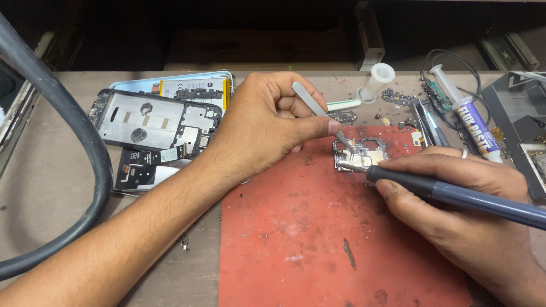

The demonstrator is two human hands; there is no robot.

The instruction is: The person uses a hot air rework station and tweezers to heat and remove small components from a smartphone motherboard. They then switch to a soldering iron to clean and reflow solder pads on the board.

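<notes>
1. Board (pixel 359 154) lay just above the middle of the frame, at the upper edge of the red mat (pixel 318 239), between the two hands.
2. The left hand (pixel 267 122) came in from the lower left and sat just left of the board. Its fingers were closed on the tweezers (pixel 321 113), whose long axis slanted down and to the right, with the tips meeting the board near its left part.
3. The right hand (pixel 455 199) came in from the lower right, curled shut round the iron (pixel 449 193). The iron's long axis ran from the right edge of the frame up and leftward, and its tip (pixel 347 167) rested at the board's lower left edge.
4. Both tool points converged on the same left corner of the board, the tweezers from above, the iron from the right; the left hand looked the nearer of the two.
5. A stripped phone frame (pixel 153 122) lay well apart at the upper left, and a syringe (pixel 466 111) at the upper right.
</notes>
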